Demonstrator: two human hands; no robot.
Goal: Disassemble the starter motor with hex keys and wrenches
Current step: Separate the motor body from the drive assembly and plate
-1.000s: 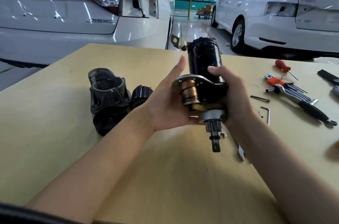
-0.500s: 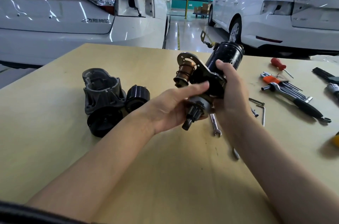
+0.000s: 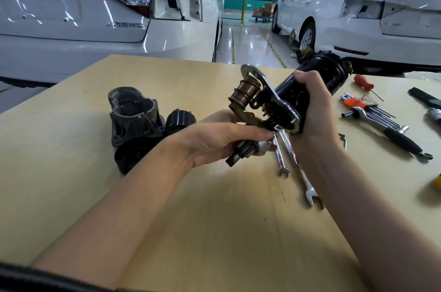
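The black cylindrical starter motor body [image 3: 307, 86] was held above the pale wooden worktop [image 3: 214, 232], tilted with its far end up and away from the person. The right hand [image 3: 315, 110] had its grip closed around the middle of the body, fingers wrapped over the top, the forearm running in from the lower right. On the near end of the body sat a silver metal mounting plate [image 3: 269, 91], and a copper-coloured plunger cylinder with a spring [image 3: 245, 92] projected from that plate toward the left.

The left hand [image 3: 222, 138] was placed below and left of the motor body, palm turned toward it. Its fingers were curled around the dark pinion gear shaft [image 3: 241, 152], which pointed down and left, just under the plate. The left forearm reached in from the lower left.

To the left of the motor body, on the worktop, rested a grey cast metal nose housing [image 3: 133, 112] with a black ribbed cap [image 3: 180, 118] just beside it. Directly below the motor body lay two chrome open-ended spanners [image 3: 286, 155]. To its right lay a set of hex keys in an orange holder [image 3: 362, 105], a black-handled ratchet wrench [image 3: 391, 134] and a red-handled screwdriver [image 3: 362, 82].
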